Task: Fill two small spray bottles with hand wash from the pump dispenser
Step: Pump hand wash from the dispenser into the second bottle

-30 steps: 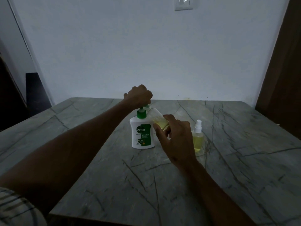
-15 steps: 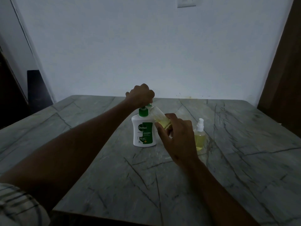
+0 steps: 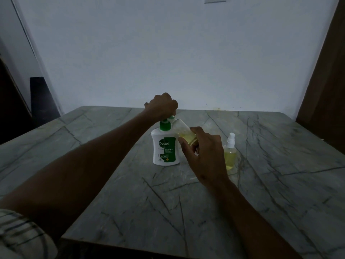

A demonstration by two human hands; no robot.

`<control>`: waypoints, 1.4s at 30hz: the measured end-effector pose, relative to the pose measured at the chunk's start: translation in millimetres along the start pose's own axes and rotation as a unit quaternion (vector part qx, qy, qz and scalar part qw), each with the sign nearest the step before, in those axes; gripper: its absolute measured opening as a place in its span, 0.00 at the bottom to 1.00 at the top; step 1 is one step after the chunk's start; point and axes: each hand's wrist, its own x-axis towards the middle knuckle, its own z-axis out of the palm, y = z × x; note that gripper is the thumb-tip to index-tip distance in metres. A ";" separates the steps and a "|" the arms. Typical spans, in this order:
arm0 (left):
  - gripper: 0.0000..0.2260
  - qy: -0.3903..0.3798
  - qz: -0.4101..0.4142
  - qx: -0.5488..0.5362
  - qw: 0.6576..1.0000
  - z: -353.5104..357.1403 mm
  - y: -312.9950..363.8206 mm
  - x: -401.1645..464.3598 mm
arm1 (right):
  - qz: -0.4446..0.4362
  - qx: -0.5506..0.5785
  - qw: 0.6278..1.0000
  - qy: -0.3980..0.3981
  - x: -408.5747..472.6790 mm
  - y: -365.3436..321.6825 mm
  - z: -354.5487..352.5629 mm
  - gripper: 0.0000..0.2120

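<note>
In the middle of the frame, the left hand [image 3: 162,106] sits curled in a fist on the green pump head of the white plastic hand-wash dispenser with the green label [image 3: 165,146], which stands upright on the grey veined stone bench [image 3: 130,202]. The right hand [image 3: 203,152] grips a small clear spray bottle without its top [image 3: 183,131], tilted so that its open mouth meets the dispenser's nozzle just under the left fist.

The likeliest failure from here is a miss at the nozzle. The bottle's mouth looks narrow and the bottle is held at a slant, so a hard or uneven press could send soap down its outside or onto the bench. A slippery bottle would then be harder to hold. Pressing down off-centre could also tip or slide the dispenser, since nothing else steadies its base. Tilting the held bottle further risks letting its contents run back toward the mouth.

The held bottle carries a pool of pale yellow-green liquid in its lower part, near the fingers; its upper part looks empty, so by my reading it is only partly filled. To the right of centre, beside the right wrist, a second small clear spray bottle with a white spray top [image 3: 230,154] stands upright on the bench, yellow-green liquid filling most of its body. The dispenser is opaque, so its level cannot be told.
</note>
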 end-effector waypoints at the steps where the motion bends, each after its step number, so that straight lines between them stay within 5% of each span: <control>1: 0.17 0.003 -0.002 -0.002 1.000 -0.3 0.8 -2.7 | 0.000 0.000 1.000 -0.002 -0.4 0.6 0.7 0.21; 23: 0.19 0.033 0.008 0.000 0.999 -8.1 5.6 -3.0 | -0.006 0.008 1.000 0.000 2.0 -1.2 0.7 0.22; 30: 0.05 0.049 0.037 0.065 0.996 -3.0 2.5 -3.0 | -0.001 -0.001 1.000 -0.006 -1.5 1.9 2.2 0.22; 42: 0.15 0.008 0.019 0.043 0.999 -3.1 3.1 -4.7 | 0.001 -0.002 1.000 -0.013 -1.5 3.8 3.1 0.25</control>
